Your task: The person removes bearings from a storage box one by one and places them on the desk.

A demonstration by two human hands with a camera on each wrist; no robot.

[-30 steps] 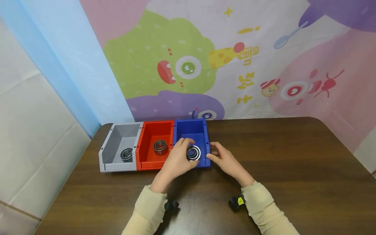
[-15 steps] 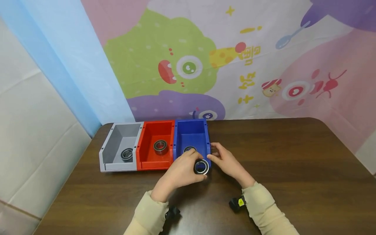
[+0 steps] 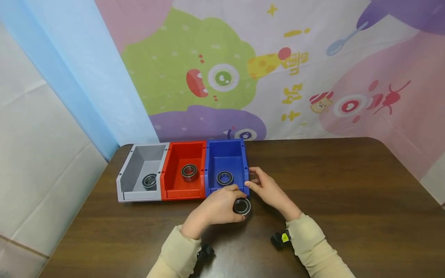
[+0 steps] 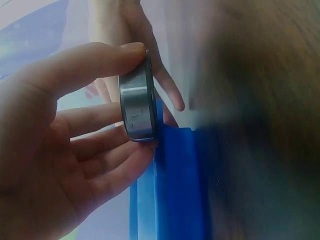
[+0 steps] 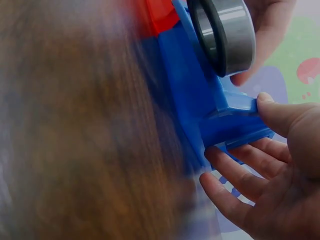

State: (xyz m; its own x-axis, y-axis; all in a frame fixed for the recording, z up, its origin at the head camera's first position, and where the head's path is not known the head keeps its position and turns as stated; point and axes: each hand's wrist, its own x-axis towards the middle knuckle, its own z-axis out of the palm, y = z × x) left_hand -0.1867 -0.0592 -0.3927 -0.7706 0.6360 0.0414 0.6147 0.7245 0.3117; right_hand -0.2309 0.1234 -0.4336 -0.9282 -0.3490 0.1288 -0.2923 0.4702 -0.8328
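Observation:
My left hand [image 3: 219, 206] pinches a ball bearing [image 3: 248, 207] between thumb and fingers, just in front of the blue bin [image 3: 227, 150]. In the left wrist view the steel outer side of this bearing [image 4: 137, 107] faces the camera, its ring on edge. At the blue bin's right wall, my right hand [image 3: 269, 191] holds on, its thumb on the rim and its fingers along the outside. Another bearing [image 3: 219, 179] lies flat inside the blue bin, near its front.
Left of the blue bin stand a red bin [image 3: 185, 150] and a grey bin [image 3: 147, 152], side by side. Bearings [image 3: 189, 179] sit in the red one, and more bearings [image 3: 148, 187] in the grey one. A brown wooden table [image 3: 330, 185] carries everything; a printed curtain [image 3: 285, 127] hangs behind.
From over the blue bin, my left hand has moved right and nearer the front edge with its bearing. The bearing inside the bin has come into view. My right hand stays put.

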